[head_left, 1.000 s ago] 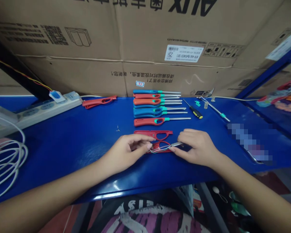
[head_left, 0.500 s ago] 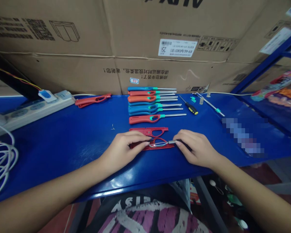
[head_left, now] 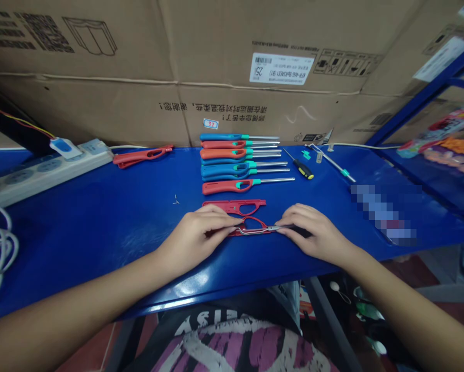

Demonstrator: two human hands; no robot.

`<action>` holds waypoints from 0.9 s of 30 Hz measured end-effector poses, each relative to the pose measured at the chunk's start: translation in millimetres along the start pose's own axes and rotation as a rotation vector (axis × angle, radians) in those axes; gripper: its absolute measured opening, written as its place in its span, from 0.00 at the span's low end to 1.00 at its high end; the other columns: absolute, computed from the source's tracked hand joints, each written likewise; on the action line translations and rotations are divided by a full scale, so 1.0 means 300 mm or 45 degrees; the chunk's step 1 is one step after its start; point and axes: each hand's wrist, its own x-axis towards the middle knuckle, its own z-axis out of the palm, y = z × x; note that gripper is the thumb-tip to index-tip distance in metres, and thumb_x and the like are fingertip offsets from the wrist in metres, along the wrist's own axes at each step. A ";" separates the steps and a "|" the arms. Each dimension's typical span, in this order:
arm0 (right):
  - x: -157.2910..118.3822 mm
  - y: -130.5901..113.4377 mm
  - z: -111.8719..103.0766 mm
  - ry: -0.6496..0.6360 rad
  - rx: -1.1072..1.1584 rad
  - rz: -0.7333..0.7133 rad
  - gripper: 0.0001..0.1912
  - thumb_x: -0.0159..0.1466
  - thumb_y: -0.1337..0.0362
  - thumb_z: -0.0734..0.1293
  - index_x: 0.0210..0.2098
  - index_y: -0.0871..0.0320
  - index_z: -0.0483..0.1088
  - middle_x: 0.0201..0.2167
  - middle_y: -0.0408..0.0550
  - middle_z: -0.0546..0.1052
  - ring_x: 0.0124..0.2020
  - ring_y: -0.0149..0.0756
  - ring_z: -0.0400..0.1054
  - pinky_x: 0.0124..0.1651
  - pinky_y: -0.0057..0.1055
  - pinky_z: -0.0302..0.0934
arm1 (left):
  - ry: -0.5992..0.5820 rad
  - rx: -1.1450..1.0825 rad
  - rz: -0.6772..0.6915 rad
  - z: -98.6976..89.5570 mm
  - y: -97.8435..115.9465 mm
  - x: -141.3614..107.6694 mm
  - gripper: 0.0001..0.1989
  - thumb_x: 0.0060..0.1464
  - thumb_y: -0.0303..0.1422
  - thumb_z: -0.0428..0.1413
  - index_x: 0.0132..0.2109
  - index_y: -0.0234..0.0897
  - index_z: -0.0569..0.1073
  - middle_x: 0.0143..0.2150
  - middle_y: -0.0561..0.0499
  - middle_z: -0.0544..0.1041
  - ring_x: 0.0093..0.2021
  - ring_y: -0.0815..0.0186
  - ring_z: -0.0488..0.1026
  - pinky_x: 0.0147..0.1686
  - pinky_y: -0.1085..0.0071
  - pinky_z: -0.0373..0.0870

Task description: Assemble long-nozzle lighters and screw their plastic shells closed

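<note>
My left hand (head_left: 195,231) is closed in a pinch at the left end of a red lighter shell half (head_left: 259,221); its fingertips hide most of what they grip. Between the hands a thin pale wire (head_left: 253,232) runs along this shell to a metal tube (head_left: 273,228). My right hand (head_left: 315,230) pinches that tube between thumb and fingers, at the shell's right end. Just behind lies the other red shell half (head_left: 237,207), partly covered by my left fingers. Beyond it is a row of assembled lighters, the nearest a red lighter (head_left: 227,186).
A screwdriver (head_left: 302,169) and small green pieces (head_left: 305,154) lie right of the row. Another metal tube (head_left: 334,164) is farther right. Red shells (head_left: 142,156) rest by the power strip (head_left: 53,170). Tiny screws (head_left: 176,200) lie left on the blue table (head_left: 139,217).
The view has shifted slightly. The wire and metal tube now sit lower and closer along the red shell half, with both hands still pinching at its ends.
</note>
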 end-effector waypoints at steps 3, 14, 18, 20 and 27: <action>0.000 0.005 0.000 -0.018 -0.051 -0.003 0.07 0.71 0.64 0.66 0.43 0.56 0.77 0.37 0.50 0.78 0.38 0.36 0.70 0.43 0.36 0.63 | -0.014 0.012 -0.001 0.001 -0.006 0.000 0.14 0.63 0.26 0.58 0.53 0.43 0.81 0.41 0.49 0.84 0.42 0.63 0.79 0.43 0.65 0.79; 0.045 -0.060 -0.016 -0.163 -0.500 -0.141 0.17 0.75 0.66 0.57 0.41 0.59 0.78 0.29 0.47 0.75 0.28 0.31 0.65 0.30 0.31 0.55 | -0.024 0.100 0.029 -0.009 -0.034 -0.010 0.11 0.63 0.25 0.58 0.49 0.38 0.82 0.40 0.48 0.85 0.40 0.63 0.80 0.43 0.65 0.79; 0.061 -0.064 0.003 -0.167 -0.500 -0.164 0.17 0.75 0.67 0.56 0.42 0.61 0.77 0.29 0.47 0.72 0.24 0.30 0.62 0.27 0.30 0.54 | -0.016 0.156 0.021 -0.024 -0.043 -0.009 0.11 0.64 0.26 0.58 0.49 0.38 0.82 0.41 0.48 0.85 0.42 0.62 0.81 0.44 0.65 0.79; 0.065 -0.060 0.007 -0.156 -0.519 -0.172 0.16 0.74 0.68 0.57 0.43 0.61 0.77 0.31 0.47 0.73 0.25 0.30 0.63 0.27 0.30 0.55 | -0.048 0.172 0.021 -0.032 -0.046 -0.010 0.12 0.65 0.26 0.56 0.51 0.38 0.82 0.43 0.47 0.85 0.43 0.61 0.81 0.46 0.63 0.79; 0.072 -0.061 -0.003 -0.192 -0.465 -0.130 0.15 0.74 0.67 0.59 0.45 0.64 0.78 0.33 0.49 0.74 0.27 0.31 0.67 0.29 0.30 0.57 | -0.086 0.185 -0.017 -0.049 -0.052 -0.022 0.14 0.65 0.25 0.54 0.52 0.37 0.81 0.46 0.47 0.85 0.46 0.61 0.82 0.48 0.64 0.79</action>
